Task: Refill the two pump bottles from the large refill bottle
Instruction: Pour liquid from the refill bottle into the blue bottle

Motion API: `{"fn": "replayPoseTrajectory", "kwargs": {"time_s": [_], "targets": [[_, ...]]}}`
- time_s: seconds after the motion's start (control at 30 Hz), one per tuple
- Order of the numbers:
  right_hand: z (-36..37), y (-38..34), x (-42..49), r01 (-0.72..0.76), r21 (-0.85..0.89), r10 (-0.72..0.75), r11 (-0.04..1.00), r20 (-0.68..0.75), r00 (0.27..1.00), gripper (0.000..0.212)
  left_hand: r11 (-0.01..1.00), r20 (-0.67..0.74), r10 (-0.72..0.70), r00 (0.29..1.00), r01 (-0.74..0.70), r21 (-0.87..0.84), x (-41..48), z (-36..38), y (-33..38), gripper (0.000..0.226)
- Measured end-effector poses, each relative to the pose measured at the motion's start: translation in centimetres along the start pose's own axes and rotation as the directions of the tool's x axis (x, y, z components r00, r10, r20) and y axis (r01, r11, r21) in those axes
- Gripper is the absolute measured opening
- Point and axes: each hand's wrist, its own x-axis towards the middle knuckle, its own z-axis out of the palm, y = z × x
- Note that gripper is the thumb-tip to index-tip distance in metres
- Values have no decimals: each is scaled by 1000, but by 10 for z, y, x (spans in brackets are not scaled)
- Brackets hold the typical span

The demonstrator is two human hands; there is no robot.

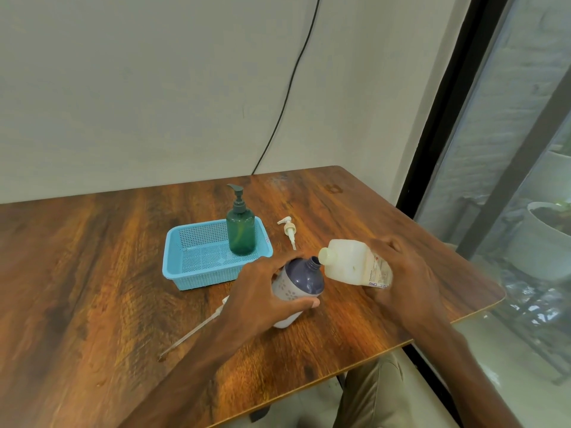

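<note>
Wooden table [92, 273] is set against a wall, right edge by a window.

- Pump with long dip tube [197, 327] is laid flat toward the near edge, left of centre. Its head end is hidden under the left forearm.
- Blue mesh basket [185, 270] is placed mid-surface, nearer the far edge.
- Green pump bottle [241, 233] is stood upright in the basket's far right corner, pump fitted.
- Left hand [262, 291] is wrapped round the purple-and-white bottle [298, 285]. The thumb is pressed on the near side and the fingers are curled over the far side. The bottle is held tilted right at mid-surface just in front of the basket, neck open. Whether its base touches the surface cannot be told.
- Small white pump head [289, 231] is laid loose just right of the basket, toward the far edge.
- Refill bottle [355, 264], translucent white, is held tipped left above the surface near the right edge, its pale neck end just beside the open neck. Whether it is capped cannot be told.
- Right hand [411, 273] is curled round the refill bottle's base end. The fingers are mostly hidden behind it, so their spread cannot be told.
</note>
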Motion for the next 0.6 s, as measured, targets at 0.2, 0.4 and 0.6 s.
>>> {"fn": "replayPoseTrajectory", "kwargs": {"time_s": [0.2,0.4,0.6], "targets": [[-3,-1,1,37,4,-37,999,-15,999,76,1000,1,-3,1000,3,-19,0,0,0,87],[-5,0,2,41,-6,-41,999,2,999,77,1000,-6,-5,1000,5,1,-1,0,0,89],[-6,0,3,39,-8,-39,999,8,999,78,1000,-2,-1,1000,1,-1,-1,1,1,88]]}}
